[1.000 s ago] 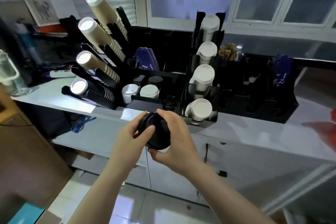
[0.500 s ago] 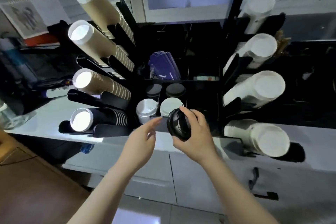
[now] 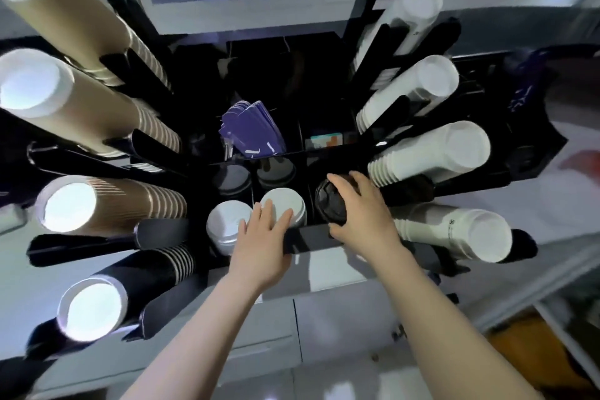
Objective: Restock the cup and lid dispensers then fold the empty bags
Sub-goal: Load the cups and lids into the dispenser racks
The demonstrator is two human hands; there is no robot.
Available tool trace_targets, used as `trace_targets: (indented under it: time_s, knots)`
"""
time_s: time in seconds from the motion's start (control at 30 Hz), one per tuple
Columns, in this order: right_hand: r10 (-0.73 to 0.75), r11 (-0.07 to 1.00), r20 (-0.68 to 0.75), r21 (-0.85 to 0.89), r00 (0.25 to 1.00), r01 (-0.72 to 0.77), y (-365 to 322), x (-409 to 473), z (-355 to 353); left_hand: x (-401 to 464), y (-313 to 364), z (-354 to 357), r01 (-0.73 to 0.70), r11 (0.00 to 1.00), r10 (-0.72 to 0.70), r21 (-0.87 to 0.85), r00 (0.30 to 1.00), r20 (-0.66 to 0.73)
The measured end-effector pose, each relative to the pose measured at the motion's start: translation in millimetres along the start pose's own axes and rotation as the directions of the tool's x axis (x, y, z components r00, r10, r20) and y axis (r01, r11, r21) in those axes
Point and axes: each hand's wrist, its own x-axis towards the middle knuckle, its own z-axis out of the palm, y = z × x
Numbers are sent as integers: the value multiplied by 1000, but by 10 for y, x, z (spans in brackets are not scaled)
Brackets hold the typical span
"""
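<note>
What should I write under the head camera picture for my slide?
The right hand lowers a stack of black lids into the lid organizer, left hand resting on its front edge.

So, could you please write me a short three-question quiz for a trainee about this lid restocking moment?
1. True or false: the right hand grips a stack of black lids.
2. Which does the left hand rest on? A) white lids B) brown cups C) purple sleeves
3. Fill in: the black lids are over the organiser compartment to the ____ of the white lids.

Key: 1 true; 2 A; 3 right.
</note>
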Motion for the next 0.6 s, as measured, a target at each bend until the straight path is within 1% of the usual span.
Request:
trace_targets:
  time_s: [0.03, 0.1, 0.17, 0.23, 0.3, 0.4, 0.47, 0.53, 0.6]
  knots:
    - [-3, 999, 11, -48, 1000, 3, 4, 37, -3, 9, -33, 60, -10, 999, 9, 48, 1000, 22]
    - [-24, 983, 15, -182, 1000, 26, 16, 93, -5, 6, -76, 173, -21, 995, 17, 93, 999, 41]
    - [-68, 935, 19, -348, 997, 71, 25, 146, 13, 4, -107, 229, -30, 995, 26, 100, 999, 40]
    - [-91, 899, 33, -428, 995, 96, 25, 209, 38, 9, -124, 243, -40, 995, 35, 93, 998, 57]
    - [-94, 891, 71, -440, 993, 115, 35, 284, 73, 14, -129, 247, -44, 995, 39, 94, 998, 58]
    - [-46, 890, 222, -434, 974, 141, 96, 340, 182, -6, -139, 254, -49, 993, 44, 106, 998, 46]
    - [16, 893, 305, -433, 952, 123, 145, 328, 275, -9, -146, 258, -52, 993, 47, 110, 998, 48]
    - [47, 883, 335, -454, 941, 118, 177, 309, 342, -2, -146, 260, -53, 992, 47, 114, 998, 49]
    - [49, 885, 335, -450, 941, 115, 186, 288, 381, -5, -140, 256, -50, 992, 44, 118, 998, 48]
